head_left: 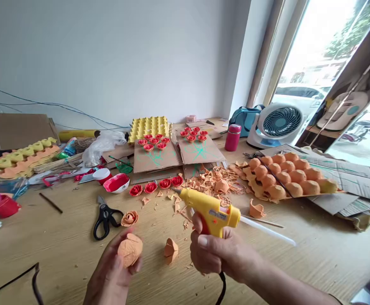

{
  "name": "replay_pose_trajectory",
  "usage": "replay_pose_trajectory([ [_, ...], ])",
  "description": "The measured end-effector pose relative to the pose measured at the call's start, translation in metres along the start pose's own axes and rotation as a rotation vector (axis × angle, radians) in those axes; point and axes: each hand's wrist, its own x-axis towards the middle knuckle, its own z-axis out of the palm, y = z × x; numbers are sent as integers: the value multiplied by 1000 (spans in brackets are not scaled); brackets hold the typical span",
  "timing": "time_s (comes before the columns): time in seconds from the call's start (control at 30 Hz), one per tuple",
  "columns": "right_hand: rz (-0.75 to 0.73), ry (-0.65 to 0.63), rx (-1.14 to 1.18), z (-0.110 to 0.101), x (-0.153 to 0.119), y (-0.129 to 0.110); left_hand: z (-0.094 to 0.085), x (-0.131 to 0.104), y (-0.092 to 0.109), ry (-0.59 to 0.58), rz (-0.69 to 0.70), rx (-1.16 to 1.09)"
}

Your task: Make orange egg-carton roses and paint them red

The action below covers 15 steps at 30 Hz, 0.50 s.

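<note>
My right hand (215, 254) grips a yellow hot glue gun (200, 203) by its handle, its nozzle pointing left and a clear glue stick (267, 231) poking out of the back. In my left hand (111, 269) is an orange egg-carton cup (130, 250) cut into petals, its rounded base toward me. Between the hands a smaller cut carton piece (171, 250) rests on the table. Just beyond my left hand lies an unpainted orange carton rose (129, 218), with black-handled scissors (107, 218) to its left.
Red-painted roses (151, 187) sit in a row behind the glue gun. Cardboard panels (200, 156) bearing red roses lean farther back. Orange scraps (221, 180) are heaped near an orange egg tray (286, 173) at right. A white fan (276, 123) and pink flask (233, 137) stand behind.
</note>
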Motion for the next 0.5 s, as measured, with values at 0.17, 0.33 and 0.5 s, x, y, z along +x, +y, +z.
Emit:
replay_pose_trajectory([
  [0.17, -49, 82, -188, -8, 3, -26, 0, 13, -15, 70, -28, 2],
  [0.33, 28, 189, -361, -27, -9, -4, 12, 2, -25, 40, 25, -12],
  [0.5, 146, 372, -679, -63, -28, 4, 12, 1, -28, -127, 2, 16],
])
